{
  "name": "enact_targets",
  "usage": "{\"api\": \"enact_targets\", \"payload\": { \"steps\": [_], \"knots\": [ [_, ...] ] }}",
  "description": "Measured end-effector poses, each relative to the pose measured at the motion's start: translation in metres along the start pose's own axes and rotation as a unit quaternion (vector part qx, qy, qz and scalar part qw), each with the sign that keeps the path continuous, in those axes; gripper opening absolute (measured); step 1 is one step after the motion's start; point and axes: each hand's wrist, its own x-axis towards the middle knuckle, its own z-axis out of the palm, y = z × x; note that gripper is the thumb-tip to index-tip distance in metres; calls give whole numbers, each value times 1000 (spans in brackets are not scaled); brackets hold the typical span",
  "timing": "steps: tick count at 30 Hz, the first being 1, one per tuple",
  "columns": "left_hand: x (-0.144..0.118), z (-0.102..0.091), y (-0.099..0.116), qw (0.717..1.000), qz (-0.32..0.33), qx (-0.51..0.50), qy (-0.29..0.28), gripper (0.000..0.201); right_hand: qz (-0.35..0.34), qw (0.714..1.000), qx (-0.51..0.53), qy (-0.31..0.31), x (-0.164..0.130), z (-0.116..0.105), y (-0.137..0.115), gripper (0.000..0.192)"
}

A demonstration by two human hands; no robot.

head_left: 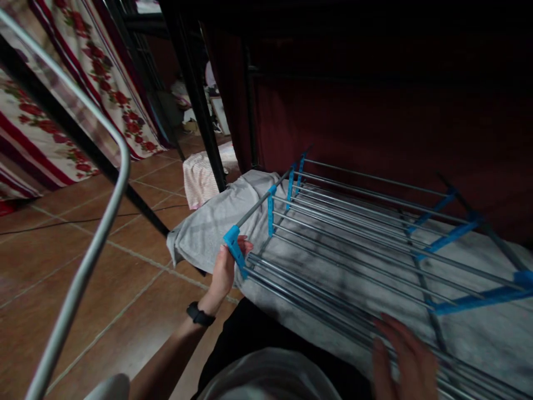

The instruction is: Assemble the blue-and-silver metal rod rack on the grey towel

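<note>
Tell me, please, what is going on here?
A person stands at a drying rack with blue clips. The left hand grips the rack's near corner at a blue clip; the right hand rests open on the front rods. A grey cloth lies beneath the rods.

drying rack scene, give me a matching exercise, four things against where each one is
Things:
1. left hand
2. right hand
3. grey cloth
4. flowered curtain

Places:
a. hanging at the far left
b. on the near rods of the drying rack
c. lying under the rack
d. at the rack's blue corner clip

Pairs: 1-d, 2-b, 3-c, 4-a
</note>
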Motion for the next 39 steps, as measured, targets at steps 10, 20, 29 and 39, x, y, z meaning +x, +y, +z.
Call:
{"api": "enact_targets", "payload": {
  "steps": [10, 20, 29, 39],
  "knots": [
    [12, 9, 20, 996, 73, 48, -16, 71, -110, 938, -64, -322, 85, 91, -101, 32],
    [9, 27, 39, 999, -7, -35, -7, 64, -107, 950, -10, -293, 108, 64, -121, 21],
    [10, 30, 49, 997, -57, -35, 32, 63, -147, 964, -19, -223, 114, 61, -119, 21],
    [10, 36, 49, 994, -88, -1, 64, 52, -188, 962, -45, -192, 112, 63, -116, 21]
  ]
}}
